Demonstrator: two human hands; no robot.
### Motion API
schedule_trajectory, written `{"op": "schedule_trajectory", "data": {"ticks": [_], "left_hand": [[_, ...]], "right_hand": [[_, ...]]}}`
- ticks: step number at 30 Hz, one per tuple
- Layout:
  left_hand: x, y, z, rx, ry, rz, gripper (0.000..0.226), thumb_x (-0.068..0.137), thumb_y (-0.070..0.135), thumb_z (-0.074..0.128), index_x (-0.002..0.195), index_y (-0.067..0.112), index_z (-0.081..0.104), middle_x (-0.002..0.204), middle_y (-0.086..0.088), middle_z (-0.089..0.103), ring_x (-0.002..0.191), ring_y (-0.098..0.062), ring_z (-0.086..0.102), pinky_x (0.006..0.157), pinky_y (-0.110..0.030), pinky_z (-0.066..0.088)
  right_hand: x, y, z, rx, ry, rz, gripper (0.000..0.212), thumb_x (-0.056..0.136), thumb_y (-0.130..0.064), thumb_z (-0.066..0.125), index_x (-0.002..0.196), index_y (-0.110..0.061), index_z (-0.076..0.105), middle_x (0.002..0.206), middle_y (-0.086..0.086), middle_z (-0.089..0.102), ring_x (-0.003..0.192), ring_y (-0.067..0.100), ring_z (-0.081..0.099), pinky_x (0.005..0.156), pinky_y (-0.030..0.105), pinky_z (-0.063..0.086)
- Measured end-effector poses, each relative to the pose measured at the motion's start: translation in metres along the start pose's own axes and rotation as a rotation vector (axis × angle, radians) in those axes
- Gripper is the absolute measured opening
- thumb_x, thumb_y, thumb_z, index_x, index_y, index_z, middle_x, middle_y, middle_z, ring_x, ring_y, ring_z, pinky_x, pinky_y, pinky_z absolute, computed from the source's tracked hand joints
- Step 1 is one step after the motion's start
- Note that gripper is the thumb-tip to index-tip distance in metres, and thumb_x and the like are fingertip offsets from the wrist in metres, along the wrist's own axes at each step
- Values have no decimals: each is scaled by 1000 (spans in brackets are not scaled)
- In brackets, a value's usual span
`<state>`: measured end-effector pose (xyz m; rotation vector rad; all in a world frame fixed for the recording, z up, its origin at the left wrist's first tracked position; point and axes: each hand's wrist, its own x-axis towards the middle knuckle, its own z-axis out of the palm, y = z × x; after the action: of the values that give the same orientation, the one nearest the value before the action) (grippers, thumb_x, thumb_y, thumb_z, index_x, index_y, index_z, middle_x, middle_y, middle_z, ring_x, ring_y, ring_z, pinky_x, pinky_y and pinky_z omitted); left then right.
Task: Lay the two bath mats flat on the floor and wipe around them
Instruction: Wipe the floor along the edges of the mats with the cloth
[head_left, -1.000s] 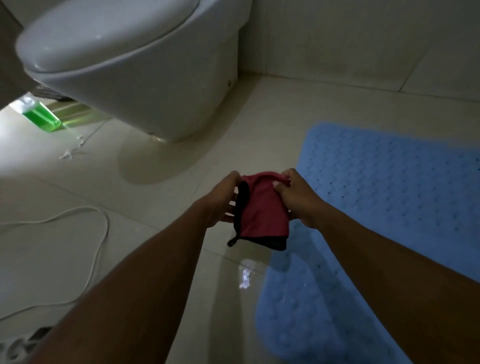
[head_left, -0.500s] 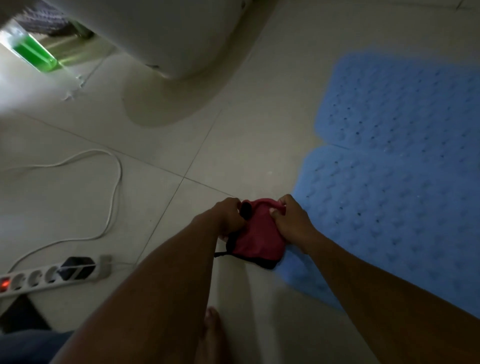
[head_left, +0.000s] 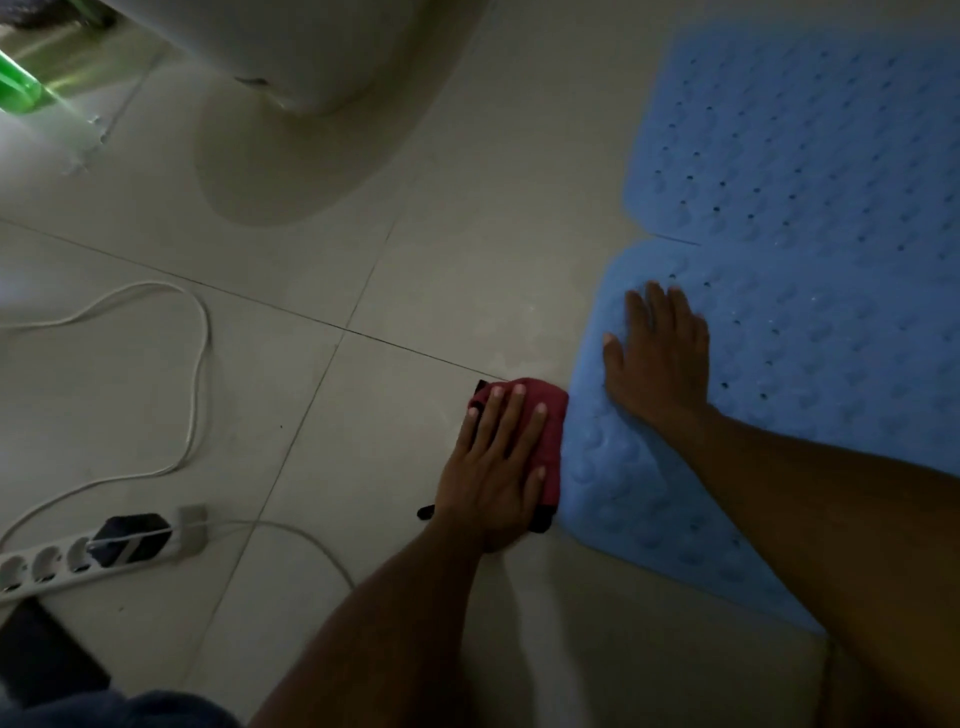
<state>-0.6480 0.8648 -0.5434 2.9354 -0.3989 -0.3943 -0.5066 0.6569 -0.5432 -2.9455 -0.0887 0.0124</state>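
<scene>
Both mats appear to be down, so the step in hand looks like the wiping. The left hand (head_left: 493, 467) presses a folded red cloth (head_left: 554, 435) onto the tiled floor (head_left: 415, 270), its fingers (head_left: 496, 410) straight and slightly spread on top of the cloth rather than curled round it. The cloth lies just beside the left edge of the near bath mat (head_left: 810, 395), touching it or nearly so. The right hand (head_left: 660, 358) rests palm-down on that mat close to its edge, fingers straight and close together, apparently pinning it in place.

The next move probably calls for sliding the cloth along the mat's border under steady downward pressure, with the right hand holding the mat so that the edge neither lifts nor creeps. Wiping leftward calls for care, since a power strip (head_left: 78, 556) and its white cable (head_left: 200, 364) lie on the floor on that side.

The near mat is pale blue, flat, with rounded corners, raised bumps and small drain holes. The far bath mat (head_left: 805, 130) matches it and meets it along a thin seam; whether the two overlap there I cannot tell. A toilet base (head_left: 322, 52) stands beyond the wiped patch.
</scene>
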Motion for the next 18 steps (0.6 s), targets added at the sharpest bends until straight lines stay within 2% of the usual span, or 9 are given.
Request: {"op": "schedule_trajectory", "data": {"ticks": [4, 10, 14, 16, 18], "left_hand": [[6, 2, 0, -43, 46, -21, 72, 100, 51, 30, 163, 21, 10, 171, -8, 0, 157, -27, -7, 126, -50, 6], [58, -3, -9, -13, 65, -28, 74, 100, 57, 29, 163, 23, 9, 171, -7, -2, 157, -26, -9, 126, -48, 1], [97, -8, -15, 6, 77, 1, 74, 100, 57, 29, 163, 24, 10, 171, -7, -1, 157, -25, -9, 126, -47, 0], [112, -10, -17, 12, 102, 6, 74, 100, 57, 30, 163, 24, 12, 171, -6, 2, 157, -25, -7, 126, -47, 1], [125, -12, -19, 13, 127, 9, 73, 99, 56, 31, 163, 24, 14, 171, -6, 4, 157, -26, -4, 126, -46, 2]], "right_hand": [[3, 5, 16, -29, -25, 19, 67, 100, -46, 30, 158, -13, 21, 165, 14, 20, 153, 34, 13, 121, 59, 14], [-3, 1, 20, -61, 35, 31, 66, 102, -45, 29, 159, -12, 18, 166, 14, 17, 154, 33, 11, 122, 58, 10], [0, 3, 18, -67, 107, 22, 64, 100, -47, 36, 154, -13, 33, 161, 12, 33, 149, 33, 28, 117, 54, 24], [8, 8, 12, -60, 144, -2, 62, 95, -48, 42, 148, -15, 44, 154, 9, 45, 139, 33, 41, 104, 49, 35], [19, 15, 7, -70, 170, -33, 59, 92, -47, 46, 144, -19, 50, 146, 5, 51, 127, 31, 48, 92, 45, 38]]}}
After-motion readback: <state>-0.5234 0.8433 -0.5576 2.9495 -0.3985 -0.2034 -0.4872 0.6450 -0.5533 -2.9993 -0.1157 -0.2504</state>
